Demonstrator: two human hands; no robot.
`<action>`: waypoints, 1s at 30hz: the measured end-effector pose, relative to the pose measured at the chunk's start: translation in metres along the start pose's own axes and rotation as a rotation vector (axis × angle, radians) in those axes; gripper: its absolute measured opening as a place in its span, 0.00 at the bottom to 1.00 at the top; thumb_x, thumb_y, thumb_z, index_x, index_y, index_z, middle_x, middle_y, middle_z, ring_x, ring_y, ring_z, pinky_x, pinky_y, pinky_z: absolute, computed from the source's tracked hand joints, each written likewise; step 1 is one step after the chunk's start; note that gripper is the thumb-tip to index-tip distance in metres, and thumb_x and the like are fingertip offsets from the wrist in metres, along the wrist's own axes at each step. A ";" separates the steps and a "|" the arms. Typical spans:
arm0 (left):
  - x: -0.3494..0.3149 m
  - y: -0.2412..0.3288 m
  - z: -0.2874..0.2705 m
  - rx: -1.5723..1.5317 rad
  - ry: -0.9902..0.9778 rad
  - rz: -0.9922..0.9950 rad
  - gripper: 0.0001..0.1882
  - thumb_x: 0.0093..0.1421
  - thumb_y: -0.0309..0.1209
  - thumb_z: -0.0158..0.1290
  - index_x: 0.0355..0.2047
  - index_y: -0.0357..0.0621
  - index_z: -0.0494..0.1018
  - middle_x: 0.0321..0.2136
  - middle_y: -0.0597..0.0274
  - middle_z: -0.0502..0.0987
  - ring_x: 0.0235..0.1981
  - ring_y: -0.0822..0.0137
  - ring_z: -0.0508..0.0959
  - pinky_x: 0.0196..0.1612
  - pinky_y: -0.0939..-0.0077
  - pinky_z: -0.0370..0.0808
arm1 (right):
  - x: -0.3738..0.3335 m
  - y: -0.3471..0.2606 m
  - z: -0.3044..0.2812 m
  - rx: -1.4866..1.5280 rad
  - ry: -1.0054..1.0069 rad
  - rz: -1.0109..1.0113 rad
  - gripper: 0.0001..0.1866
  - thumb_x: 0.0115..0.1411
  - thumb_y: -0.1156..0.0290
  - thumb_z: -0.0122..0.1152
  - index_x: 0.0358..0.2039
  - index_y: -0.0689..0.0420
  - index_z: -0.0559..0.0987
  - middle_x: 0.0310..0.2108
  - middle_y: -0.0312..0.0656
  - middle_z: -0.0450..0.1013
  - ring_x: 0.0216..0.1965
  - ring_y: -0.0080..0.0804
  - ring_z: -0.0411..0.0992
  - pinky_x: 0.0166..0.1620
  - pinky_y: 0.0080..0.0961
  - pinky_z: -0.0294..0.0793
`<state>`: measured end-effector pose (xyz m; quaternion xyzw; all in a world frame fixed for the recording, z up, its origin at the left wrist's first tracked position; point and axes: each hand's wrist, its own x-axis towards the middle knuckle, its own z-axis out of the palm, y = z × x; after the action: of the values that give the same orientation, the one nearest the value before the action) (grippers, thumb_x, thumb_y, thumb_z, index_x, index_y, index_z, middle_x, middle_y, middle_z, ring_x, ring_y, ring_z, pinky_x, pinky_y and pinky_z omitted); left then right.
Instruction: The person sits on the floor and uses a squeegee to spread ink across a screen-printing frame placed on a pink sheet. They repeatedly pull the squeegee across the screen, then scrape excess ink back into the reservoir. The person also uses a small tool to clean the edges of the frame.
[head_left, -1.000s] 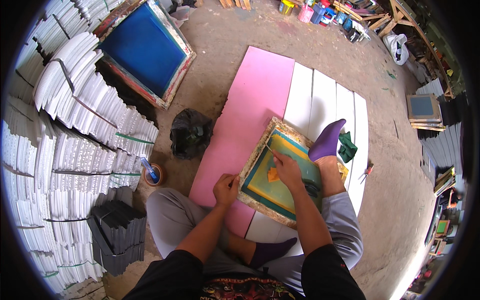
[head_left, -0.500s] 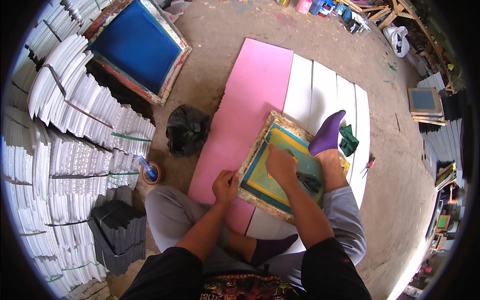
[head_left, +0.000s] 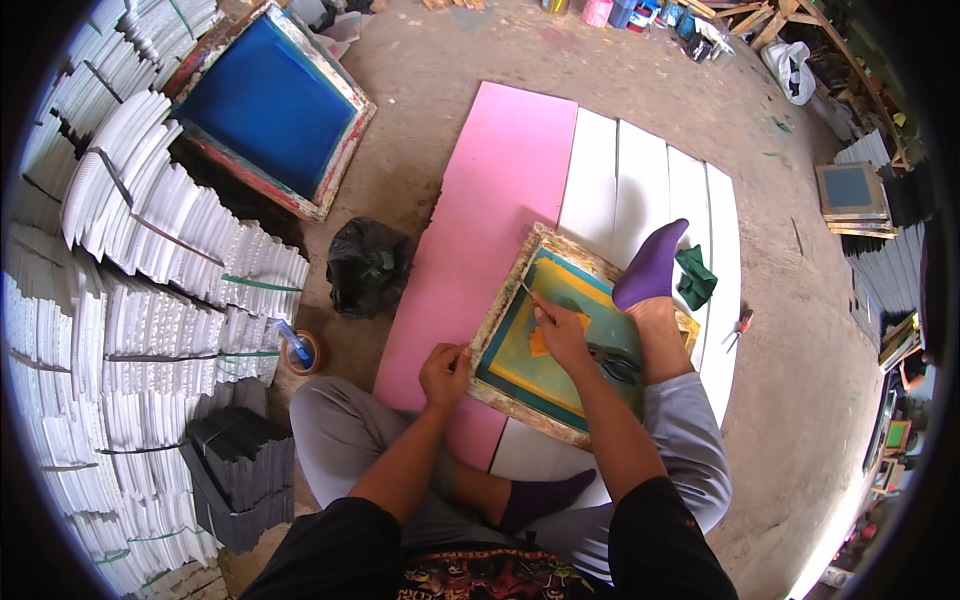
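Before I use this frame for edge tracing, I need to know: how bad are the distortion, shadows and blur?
Head view: fisheye bends the stacked white sheets along the left rim, and a black vignette fills the corners; daylight is even and soft, with faint shadows; the wooden printing frame and both hands, left hand and right hand, look sharp; far clutter at the top is small and indistinct.

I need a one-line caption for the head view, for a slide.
Seated on the floor, right hand works a thin tool on a framed printing screen; left hand steadies its edge.
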<state>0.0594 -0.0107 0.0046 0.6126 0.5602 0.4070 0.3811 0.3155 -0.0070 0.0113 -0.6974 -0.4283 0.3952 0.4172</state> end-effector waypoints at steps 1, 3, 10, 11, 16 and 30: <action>-0.001 0.000 0.000 -0.008 -0.008 -0.011 0.07 0.63 0.29 0.63 0.38 0.38 0.86 0.30 0.59 0.82 0.27 0.65 0.81 0.33 0.74 0.77 | 0.002 0.007 0.004 -0.158 0.088 -0.211 0.21 0.75 0.59 0.58 0.64 0.47 0.79 0.22 0.33 0.70 0.16 0.18 0.61 0.19 0.20 0.58; -0.001 -0.002 -0.001 -0.011 -0.003 -0.001 0.07 0.63 0.29 0.63 0.38 0.39 0.86 0.30 0.59 0.82 0.27 0.65 0.81 0.33 0.74 0.77 | 0.003 0.012 0.004 -0.080 0.073 -0.120 0.21 0.75 0.58 0.58 0.65 0.45 0.79 0.22 0.31 0.69 0.15 0.16 0.59 0.18 0.19 0.56; 0.001 0.007 0.005 -0.006 -0.040 -0.001 0.08 0.63 0.30 0.63 0.39 0.40 0.86 0.30 0.60 0.82 0.27 0.65 0.81 0.33 0.73 0.77 | 0.024 0.029 -0.011 0.048 0.009 -0.154 0.22 0.75 0.58 0.57 0.67 0.44 0.76 0.21 0.31 0.66 0.13 0.18 0.54 0.17 0.21 0.54; 0.001 0.005 0.002 0.001 -0.029 -0.003 0.08 0.63 0.30 0.63 0.39 0.40 0.86 0.30 0.60 0.82 0.27 0.65 0.81 0.33 0.73 0.77 | 0.027 0.033 -0.005 0.036 -0.005 -0.167 0.22 0.75 0.58 0.56 0.67 0.44 0.76 0.21 0.31 0.66 0.13 0.18 0.54 0.17 0.21 0.54; -0.002 0.000 -0.005 0.012 0.013 -0.021 0.08 0.63 0.31 0.63 0.38 0.41 0.86 0.30 0.60 0.82 0.27 0.64 0.81 0.32 0.73 0.77 | 0.011 -0.060 -0.017 0.419 -0.229 0.578 0.20 0.75 0.61 0.57 0.65 0.47 0.78 0.25 0.32 0.71 0.17 0.16 0.61 0.18 0.20 0.57; -0.001 0.002 -0.002 0.020 0.007 -0.013 0.08 0.63 0.31 0.64 0.37 0.39 0.86 0.30 0.59 0.82 0.27 0.63 0.82 0.33 0.72 0.77 | -0.006 -0.066 -0.016 -0.450 0.056 0.035 0.19 0.70 0.59 0.58 0.59 0.44 0.82 0.46 0.54 0.81 0.48 0.55 0.80 0.51 0.44 0.79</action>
<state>0.0578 -0.0119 0.0069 0.6114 0.5696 0.4008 0.3757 0.3107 0.0019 0.0790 -0.7909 -0.4818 0.2771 0.2559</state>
